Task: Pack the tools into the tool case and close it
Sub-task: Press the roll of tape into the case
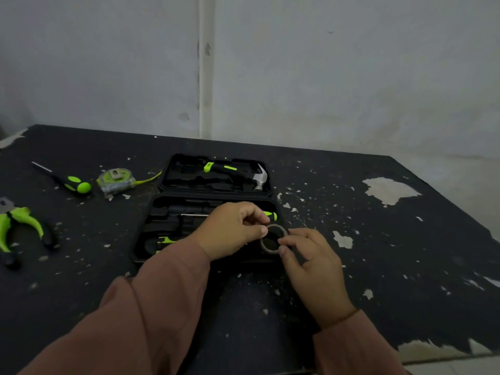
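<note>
Both hands meet over the near right corner of the open tool case (151, 212): right hand (315, 269) and left hand (230, 231) each pinch a tape roll (273, 239). Seat it flat in its recess. Pliers (21, 228), screwdriver (67, 180) and tape measure (116, 181) lie left of the case.

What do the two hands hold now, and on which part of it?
A roll of tape: the left hand and the right hand pinch its rim at opposite sides, over the tool case.
</note>
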### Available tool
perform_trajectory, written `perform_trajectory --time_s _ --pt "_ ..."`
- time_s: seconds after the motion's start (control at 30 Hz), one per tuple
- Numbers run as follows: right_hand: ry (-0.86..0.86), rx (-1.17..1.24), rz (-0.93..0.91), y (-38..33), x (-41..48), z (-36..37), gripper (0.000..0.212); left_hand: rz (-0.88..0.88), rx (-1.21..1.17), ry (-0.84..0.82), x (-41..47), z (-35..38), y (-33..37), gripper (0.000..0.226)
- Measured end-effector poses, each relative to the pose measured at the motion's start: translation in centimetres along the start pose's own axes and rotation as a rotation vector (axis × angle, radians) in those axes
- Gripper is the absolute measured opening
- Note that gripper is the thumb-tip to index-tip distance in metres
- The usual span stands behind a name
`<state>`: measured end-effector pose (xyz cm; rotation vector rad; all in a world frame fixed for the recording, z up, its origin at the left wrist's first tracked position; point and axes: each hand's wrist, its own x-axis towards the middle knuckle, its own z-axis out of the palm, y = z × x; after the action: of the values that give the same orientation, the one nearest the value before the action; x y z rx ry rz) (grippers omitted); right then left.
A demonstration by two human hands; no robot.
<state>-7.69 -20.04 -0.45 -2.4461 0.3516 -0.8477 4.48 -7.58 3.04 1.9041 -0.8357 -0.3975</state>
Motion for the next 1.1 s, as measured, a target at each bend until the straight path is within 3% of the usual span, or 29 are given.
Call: perform_trajectory --time_s 0.33,0.57,0.77,1.1 --pt "-0.063 0.037 0.0 0.3 0.2 0.3 0.015 0.081 0.217 0.037 -0.1 0.1 -1.0 0.011" --pt "-0.105 -0.015 -0.039 0.3 0.1 0.7 0.035 0.115 0.401 0.0 -0.7 0.7 -1.0 0.029" --pt "-0.094 -0.024 -0.086 0.2 -0.1 0.7 0.032 0.113 0.478 0.014 -0.9 1.0 -0.9 0.021" --pt "-0.125 -0.306 -0.092 -0.4 -1.0 0.2 0.033 0.119 0.515 -0.106 -1.3 0.3 -1.0 0.041"
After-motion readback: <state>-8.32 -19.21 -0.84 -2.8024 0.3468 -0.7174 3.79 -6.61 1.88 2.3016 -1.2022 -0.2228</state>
